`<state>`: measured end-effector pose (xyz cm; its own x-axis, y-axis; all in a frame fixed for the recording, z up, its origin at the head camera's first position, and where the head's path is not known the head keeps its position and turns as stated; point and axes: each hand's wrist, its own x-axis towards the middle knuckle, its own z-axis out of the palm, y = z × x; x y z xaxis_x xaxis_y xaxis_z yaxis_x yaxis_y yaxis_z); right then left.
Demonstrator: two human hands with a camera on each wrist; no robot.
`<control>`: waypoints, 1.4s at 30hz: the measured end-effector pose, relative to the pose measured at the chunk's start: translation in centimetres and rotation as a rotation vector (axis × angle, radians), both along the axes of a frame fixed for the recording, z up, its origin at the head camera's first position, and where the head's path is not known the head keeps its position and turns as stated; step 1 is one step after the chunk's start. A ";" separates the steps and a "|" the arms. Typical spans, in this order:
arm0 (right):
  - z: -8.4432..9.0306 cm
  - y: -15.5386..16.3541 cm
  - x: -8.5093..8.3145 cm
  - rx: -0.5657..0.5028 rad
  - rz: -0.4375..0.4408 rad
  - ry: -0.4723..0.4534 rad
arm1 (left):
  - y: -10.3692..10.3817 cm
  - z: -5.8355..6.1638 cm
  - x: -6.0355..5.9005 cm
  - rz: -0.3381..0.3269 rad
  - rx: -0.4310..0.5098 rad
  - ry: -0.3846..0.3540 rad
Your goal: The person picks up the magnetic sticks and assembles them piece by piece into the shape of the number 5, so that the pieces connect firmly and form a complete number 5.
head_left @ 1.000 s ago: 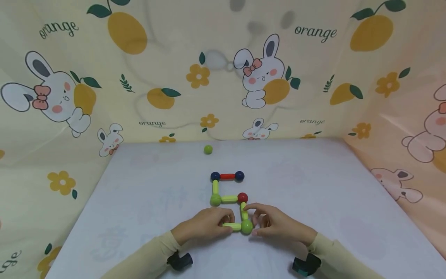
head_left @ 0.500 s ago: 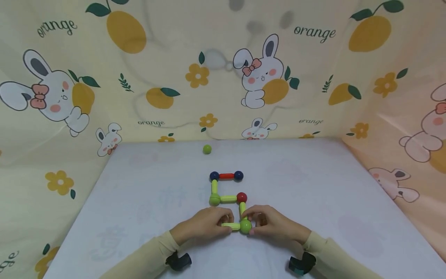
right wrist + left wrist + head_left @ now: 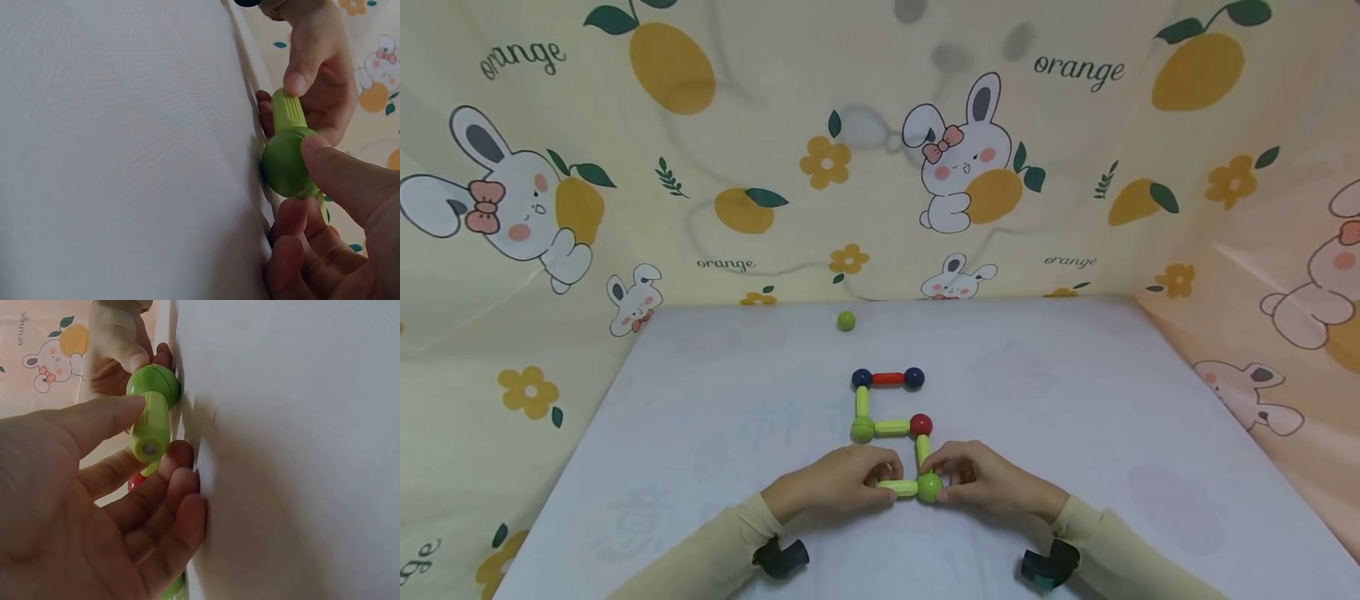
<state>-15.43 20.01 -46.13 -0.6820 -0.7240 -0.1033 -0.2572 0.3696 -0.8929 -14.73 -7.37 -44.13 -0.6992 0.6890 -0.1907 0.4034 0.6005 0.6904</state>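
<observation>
A zigzag of magnetic sticks and balls lies on the white table. My left hand (image 3: 838,482) pinches the near yellow-green magnetic stick (image 3: 898,488) between thumb and fingers; its bare end with a metal tip faces the left wrist camera. At the stick's other end sits a green ball (image 3: 929,487), and my right hand (image 3: 996,477) grips that ball, thumb on one side. From it another yellow-green stick (image 3: 922,452), partly behind my right fingers, leads up to a red ball (image 3: 921,425). In the right wrist view, the green ball (image 3: 287,162) shows between thumb and fingers.
Beyond the red ball, a stick (image 3: 892,428) runs to a second green ball (image 3: 862,429). Another stick leads to a dark blue ball (image 3: 861,378), then a red stick (image 3: 888,378) and a second blue ball (image 3: 913,377). A loose green ball (image 3: 846,321) lies near the back edge.
My right hand has moved slightly left, its fingers and thumb closing in on the near green ball. My left hand keeps its hold on the stick, almost unmoved.
</observation>
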 end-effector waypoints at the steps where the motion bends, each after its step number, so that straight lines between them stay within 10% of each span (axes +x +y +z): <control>1: 0.0 0.0 0.0 -0.001 0.000 -0.004 | -0.1 0.1 0.0 0.000 0.004 -0.014; 18: 0.1 0.1 -0.2 0.007 0.017 -0.028 | -3.1 2.4 -2.5 0.079 0.178 -0.014; 42: 0.1 0.2 -0.2 0.005 0.022 -0.047 | -6.3 0.0 -12.2 0.490 0.285 -0.024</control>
